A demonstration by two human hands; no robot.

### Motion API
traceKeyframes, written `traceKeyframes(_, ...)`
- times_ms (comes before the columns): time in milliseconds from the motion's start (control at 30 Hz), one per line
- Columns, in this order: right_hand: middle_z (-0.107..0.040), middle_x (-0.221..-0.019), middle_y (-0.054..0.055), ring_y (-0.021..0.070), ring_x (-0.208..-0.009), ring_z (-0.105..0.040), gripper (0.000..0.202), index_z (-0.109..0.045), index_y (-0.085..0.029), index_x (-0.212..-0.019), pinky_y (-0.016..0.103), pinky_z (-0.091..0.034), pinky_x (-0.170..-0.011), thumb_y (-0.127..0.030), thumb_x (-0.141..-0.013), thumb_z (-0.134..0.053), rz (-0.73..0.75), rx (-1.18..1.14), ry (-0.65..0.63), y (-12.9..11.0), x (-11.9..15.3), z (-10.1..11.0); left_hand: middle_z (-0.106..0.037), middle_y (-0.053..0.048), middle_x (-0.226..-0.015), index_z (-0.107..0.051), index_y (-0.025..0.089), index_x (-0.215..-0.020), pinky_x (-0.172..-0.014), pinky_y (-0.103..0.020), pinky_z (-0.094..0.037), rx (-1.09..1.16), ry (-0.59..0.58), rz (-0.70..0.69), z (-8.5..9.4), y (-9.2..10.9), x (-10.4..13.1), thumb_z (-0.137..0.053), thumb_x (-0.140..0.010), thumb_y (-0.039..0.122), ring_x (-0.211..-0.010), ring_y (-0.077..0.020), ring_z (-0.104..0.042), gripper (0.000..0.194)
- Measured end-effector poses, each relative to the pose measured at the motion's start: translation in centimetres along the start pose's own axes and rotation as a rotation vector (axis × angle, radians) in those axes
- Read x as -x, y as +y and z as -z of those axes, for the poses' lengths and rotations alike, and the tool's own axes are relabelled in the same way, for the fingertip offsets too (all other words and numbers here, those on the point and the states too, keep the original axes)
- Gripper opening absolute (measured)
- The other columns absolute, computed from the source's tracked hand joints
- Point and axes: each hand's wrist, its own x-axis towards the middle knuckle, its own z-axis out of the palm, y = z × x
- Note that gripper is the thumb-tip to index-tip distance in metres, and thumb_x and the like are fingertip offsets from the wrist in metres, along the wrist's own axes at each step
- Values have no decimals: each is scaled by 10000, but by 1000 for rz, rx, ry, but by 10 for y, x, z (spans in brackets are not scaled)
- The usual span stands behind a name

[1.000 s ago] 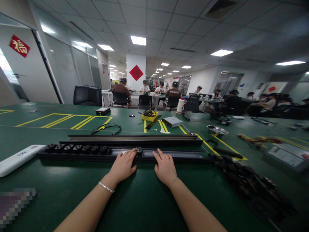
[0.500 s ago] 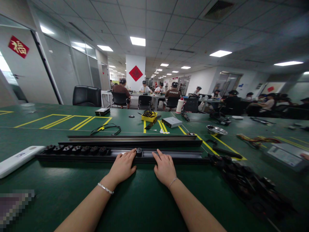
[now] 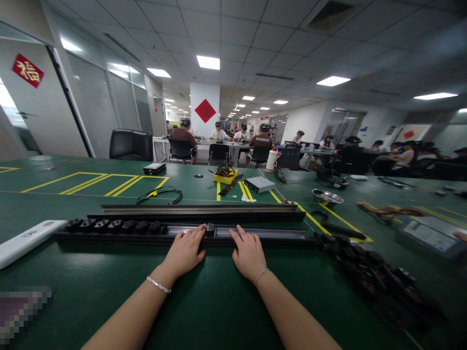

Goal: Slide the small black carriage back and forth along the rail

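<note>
A long black channel (image 3: 277, 241) lies across the green table in front of me. In its left part sits a row of black socket modules (image 3: 128, 227); a single socket module (image 3: 209, 229) sits near the middle. My left hand (image 3: 185, 249) rests over the front edge, palm down, its stretched fingertips against the left side of that single module. To the right of the module, my right hand (image 3: 249, 253) lies with fingers apart, its index fingertip on the channel. Neither hand grips anything that I can see.
Behind the channel lies another long black strip (image 3: 204, 217). A tangled pile of black parts (image 3: 379, 272) is at the right, a white bar (image 3: 31, 242) at the left. Farther back are a metal bowl (image 3: 327, 196), a grey box (image 3: 260, 184) and a white bottle (image 3: 272, 160).
</note>
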Motion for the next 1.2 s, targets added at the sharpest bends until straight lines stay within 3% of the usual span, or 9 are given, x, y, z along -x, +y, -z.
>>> traceKeyframes(1200,-357,-1392,31,200,-1112,-415,545,-416,-282,-1291,360,-201,-969,-212,-751,-440,-8,2,-8,-1,0,3,-355,-39,-1407,-363,238,-1286,-934,-377,-307,5,-38,18,6,3,0,-460,-737,324,-1185,-222,-426,564)
